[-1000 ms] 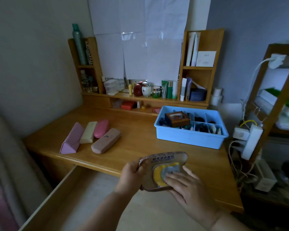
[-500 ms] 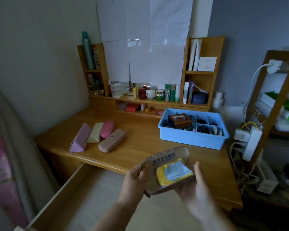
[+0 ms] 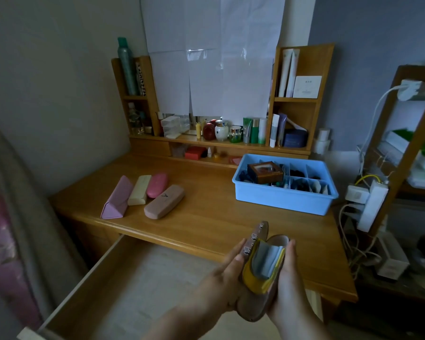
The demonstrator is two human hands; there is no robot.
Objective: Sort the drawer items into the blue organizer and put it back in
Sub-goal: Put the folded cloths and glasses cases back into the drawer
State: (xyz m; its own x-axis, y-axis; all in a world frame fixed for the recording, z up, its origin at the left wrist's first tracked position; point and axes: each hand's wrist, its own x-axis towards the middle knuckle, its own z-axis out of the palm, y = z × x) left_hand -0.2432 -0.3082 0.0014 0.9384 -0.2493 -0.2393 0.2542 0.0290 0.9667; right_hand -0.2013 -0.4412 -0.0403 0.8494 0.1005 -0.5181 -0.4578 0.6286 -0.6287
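Both hands meet low at centre, above the open drawer (image 3: 123,285). Left hand (image 3: 225,273): palm turned inward, fingers extended up along the left flap of a brown soft case (image 3: 257,305), flat against it. Right hand (image 3: 286,278): palm facing left, fingers pressed on the case's right flap. Case is held between the two palms, half folded, its mouth pointing up and away; a yellow cloth (image 3: 252,276) and a pale blue cloth (image 3: 266,260) sit inside. Forearms enter from the bottom edge, converging.

Blue organizer (image 3: 284,200) stands on the desk (image 3: 206,217), right rear, well apart from the hands, compartments partly filled; a brown box (image 3: 265,171) rests in its left part. Four glasses cases (image 3: 142,196) lie on the desk's left side.
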